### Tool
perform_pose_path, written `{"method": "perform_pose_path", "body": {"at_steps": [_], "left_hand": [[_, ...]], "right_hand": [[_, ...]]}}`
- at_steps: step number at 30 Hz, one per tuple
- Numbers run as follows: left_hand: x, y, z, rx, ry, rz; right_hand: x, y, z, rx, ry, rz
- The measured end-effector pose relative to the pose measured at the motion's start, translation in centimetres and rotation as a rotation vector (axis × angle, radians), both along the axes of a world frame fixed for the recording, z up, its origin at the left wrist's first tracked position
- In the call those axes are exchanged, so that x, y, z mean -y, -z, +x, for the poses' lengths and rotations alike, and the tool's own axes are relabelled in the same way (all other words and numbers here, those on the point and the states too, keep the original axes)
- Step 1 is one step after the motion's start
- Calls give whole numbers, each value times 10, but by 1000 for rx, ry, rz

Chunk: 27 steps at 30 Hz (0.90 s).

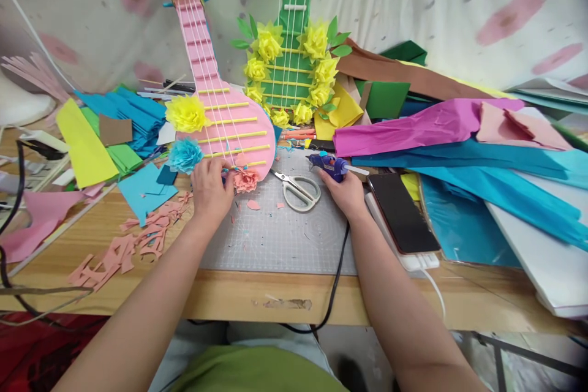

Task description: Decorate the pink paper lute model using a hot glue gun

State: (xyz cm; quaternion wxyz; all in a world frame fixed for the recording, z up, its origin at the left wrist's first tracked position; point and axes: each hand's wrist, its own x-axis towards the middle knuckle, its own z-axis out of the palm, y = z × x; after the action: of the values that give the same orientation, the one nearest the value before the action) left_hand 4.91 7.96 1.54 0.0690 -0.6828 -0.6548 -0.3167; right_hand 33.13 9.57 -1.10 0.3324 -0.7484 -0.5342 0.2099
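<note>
My left hand (210, 191) rests on the lower edge of a pink paper guitar (215, 98), fingers pinched on a small pink paper flower (247, 180) at the guitar's bottom rim. A yellow flower (186, 113) and a blue flower (185, 155) sit on the guitar's left side. My right hand (345, 191) grips a blue hot glue gun (329, 165) with its nozzle pointing left above the grey cutting mat (280, 233). White-handled scissors (298, 188) lie on the mat between my hands.
A green paper guitar (294, 43) ringed with yellow flowers leans behind. Crepe paper rolls in magenta (413, 128) and blue (482, 190) lie at the right, beside a phone (402, 211). Pink scraps (133, 245) and coloured sheets cover the left. The glue gun's black cord (337, 282) drops over the table edge.
</note>
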Motion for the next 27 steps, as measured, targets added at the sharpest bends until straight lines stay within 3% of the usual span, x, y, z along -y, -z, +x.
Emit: {"method": "perform_pose_path", "body": {"at_steps": [5,11,13,16,21,27], "left_hand": [[2,-6,-2,-40,23,37],[1,-15,-2,-188,395,-41],[-2,-16,-5,-230,444,-82],[-5,-17,-13,-240,405,-64],[-8,-21,-22,-115,218,106],[-4,-16,-14,18,147,212]], "right_hand": [[0,0,0,23,6,-31],[0,0,-1,49,-11,-3],[0,-1,-2,64,-15,-2],[0,-1,-2,67,-20,1],[0,0,-1,55,-24,-14],[2,-5,-3,85,-13,-49]]}}
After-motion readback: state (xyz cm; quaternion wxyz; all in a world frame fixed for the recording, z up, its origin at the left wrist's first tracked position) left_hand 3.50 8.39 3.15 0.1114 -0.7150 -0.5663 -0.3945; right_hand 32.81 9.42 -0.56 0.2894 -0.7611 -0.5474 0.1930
